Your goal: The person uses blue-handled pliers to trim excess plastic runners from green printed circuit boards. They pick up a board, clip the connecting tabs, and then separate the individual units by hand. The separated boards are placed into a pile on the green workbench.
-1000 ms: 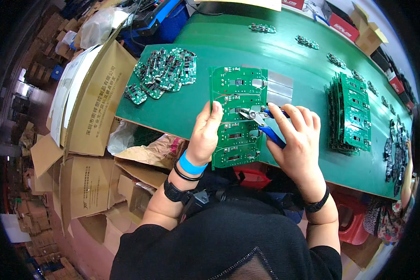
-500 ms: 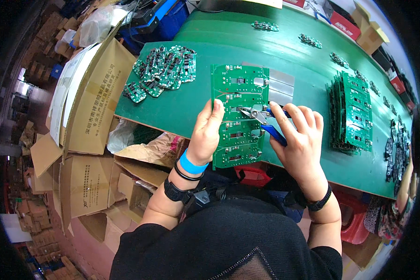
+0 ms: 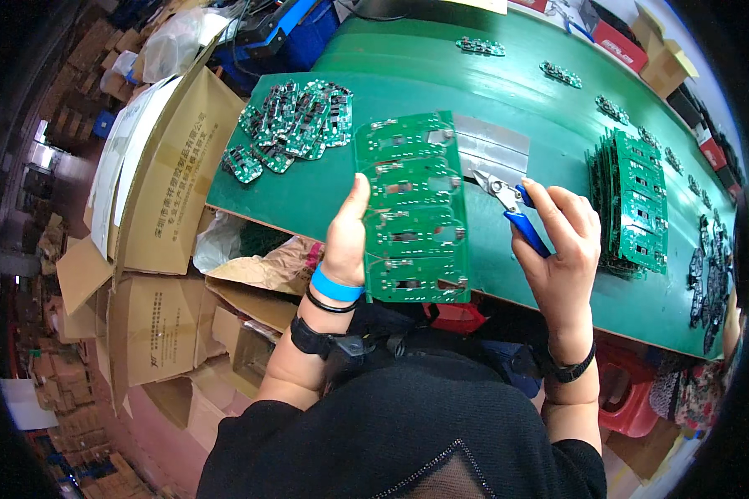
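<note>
Four joined green circuit boards point(image 3: 414, 218) sit gripped in the left hand point(image 3: 347, 243); to its right, the right hand point(image 3: 564, 241) grips blue-handled nippers point(image 3: 506, 196).

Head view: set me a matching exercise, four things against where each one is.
1. circuit-board panel
2. blue-handled cutting pliers
3. stack of panels
4. heap of small circuit boards

A. in the right hand
B. on the green table, left of the held panel
C. in the left hand
D. on the table, right of the pliers

1-C; 2-A; 3-D; 4-B
</note>
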### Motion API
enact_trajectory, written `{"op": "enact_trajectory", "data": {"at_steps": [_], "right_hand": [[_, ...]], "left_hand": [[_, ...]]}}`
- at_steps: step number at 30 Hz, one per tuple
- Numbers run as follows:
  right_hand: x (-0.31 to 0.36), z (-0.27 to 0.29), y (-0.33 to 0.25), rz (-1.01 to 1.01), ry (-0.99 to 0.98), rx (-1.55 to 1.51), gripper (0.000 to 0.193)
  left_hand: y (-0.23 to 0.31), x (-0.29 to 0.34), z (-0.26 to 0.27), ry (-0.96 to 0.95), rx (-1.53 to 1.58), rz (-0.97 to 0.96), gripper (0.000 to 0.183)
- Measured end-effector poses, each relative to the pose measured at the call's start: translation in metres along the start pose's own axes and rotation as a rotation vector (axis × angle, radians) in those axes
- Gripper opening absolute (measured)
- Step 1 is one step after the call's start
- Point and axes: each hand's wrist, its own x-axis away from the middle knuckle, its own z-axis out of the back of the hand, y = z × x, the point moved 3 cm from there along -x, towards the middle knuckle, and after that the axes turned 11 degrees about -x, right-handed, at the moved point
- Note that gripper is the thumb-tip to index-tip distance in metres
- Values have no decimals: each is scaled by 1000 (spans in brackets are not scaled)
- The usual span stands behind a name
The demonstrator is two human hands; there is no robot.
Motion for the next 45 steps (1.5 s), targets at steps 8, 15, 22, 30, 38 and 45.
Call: {"op": "enact_trajectory", "data": {"at_steps": [8,15,22,30,38,45], "right_hand": [[11,-20,4,-98,-152,52,54],[10,-20,3,-115,-131,57,56],[11,-1,-8,-64,-196,-27,61],[11,-15,-30,-5,-291,65,61],[11,-16,-31,0,-323,83,64],[12,-17,-26,20,-331,53,70]], "left_hand": [[-13,-5,4,-314,448,37,62],[-10,-5,1,-270,431,31,63],[2,-13,12,163,-193,-121,53],[7,-11,-7,186,-305,-240,40],[6,-11,1,255,-440,-300,36],[12,-10,-10,249,-393,-265,32]]}}
